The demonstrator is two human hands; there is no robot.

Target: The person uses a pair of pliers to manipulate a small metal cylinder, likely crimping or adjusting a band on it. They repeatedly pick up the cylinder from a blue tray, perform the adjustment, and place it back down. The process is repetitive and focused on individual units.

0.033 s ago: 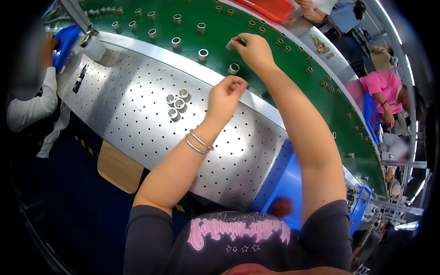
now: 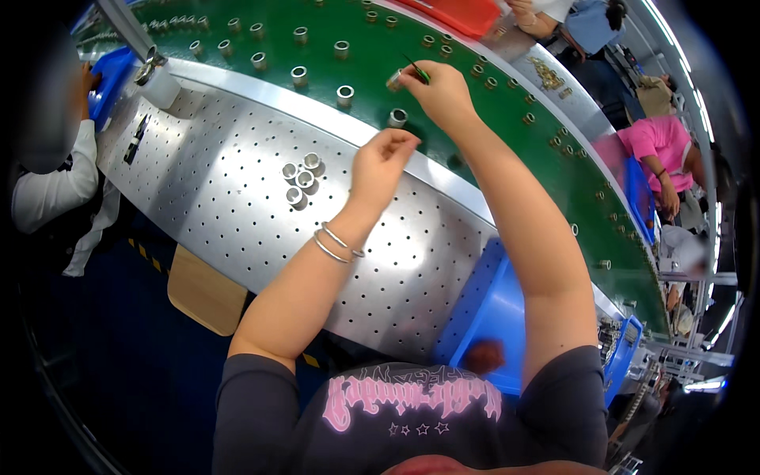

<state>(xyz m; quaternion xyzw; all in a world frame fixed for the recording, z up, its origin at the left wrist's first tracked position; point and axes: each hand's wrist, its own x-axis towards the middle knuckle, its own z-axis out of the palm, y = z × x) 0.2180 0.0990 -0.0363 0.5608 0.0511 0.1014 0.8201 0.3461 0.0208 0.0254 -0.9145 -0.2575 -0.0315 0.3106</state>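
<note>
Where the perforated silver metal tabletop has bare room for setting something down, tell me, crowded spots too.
The tabletop is bare between the slim black tool and the cluster of four short silver metal rings, and from the person's left hand down to the blue plastic bin. It is crowded at that cluster, where the rings stand close together.

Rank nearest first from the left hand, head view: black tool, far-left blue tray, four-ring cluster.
1. Four-ring cluster: just left of the left hand, on the metal table.
2. Black tool: farther left on that table.
3. Blue tray: leftmost of the three.
</note>
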